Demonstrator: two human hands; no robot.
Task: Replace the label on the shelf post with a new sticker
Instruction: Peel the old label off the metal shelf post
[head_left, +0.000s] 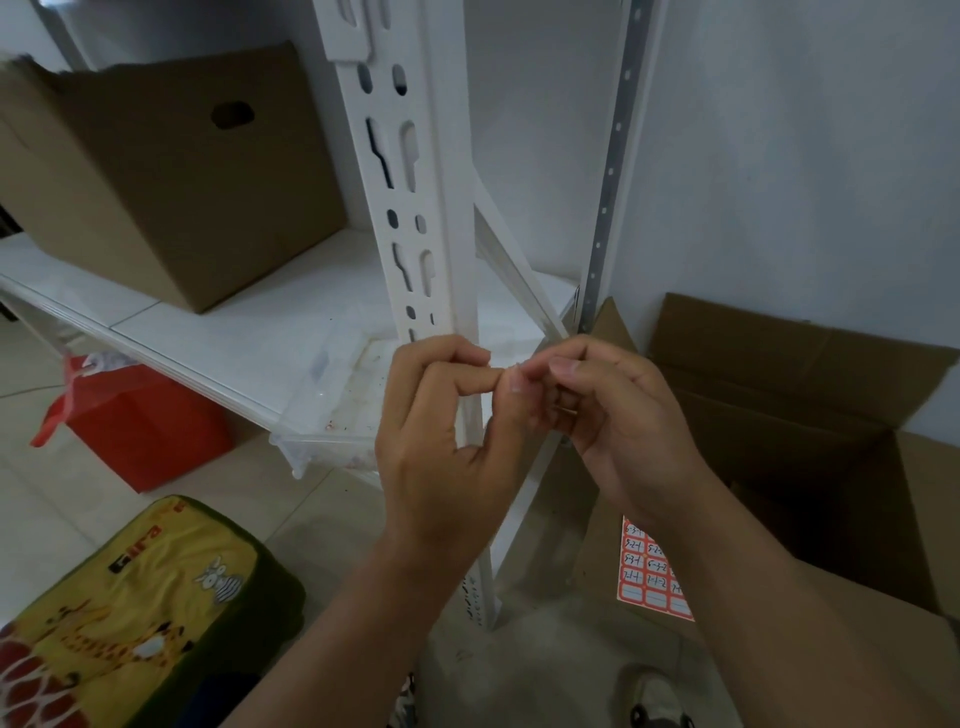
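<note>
- Where the white slotted metal shelf post (415, 218) meets the white shelf board (218, 322), both hands are raised in front of it, fingertips meeting.
- The left hand (441, 441) has its fingers curled, thumb and forefinger pinched together at the meeting point; the right hand (608, 415) is likewise curled, its thumb pressing toward the left fingertips.
- Something small and pale sits between the fingertips, too blurred to say whether it is a sticker or a scrap of one.
- The sheet of red-bordered white label stickers (652, 571), some with handwritten numbers, lies on a flap of the open brown cardboard box (810, 415) at the right, under the right forearm.
- A closed brown cardboard box with a handle hole (171, 176) stands on the shelf board, left of the post.
- A clear plastic tray (332, 410) overhangs the shelf edge just left of the hands.
- A red bag (140, 426) sits on the tiled floor below the shelf, and a yellow cushion printed with cartoon animals (135, 613) lies at the lower left.
</note>
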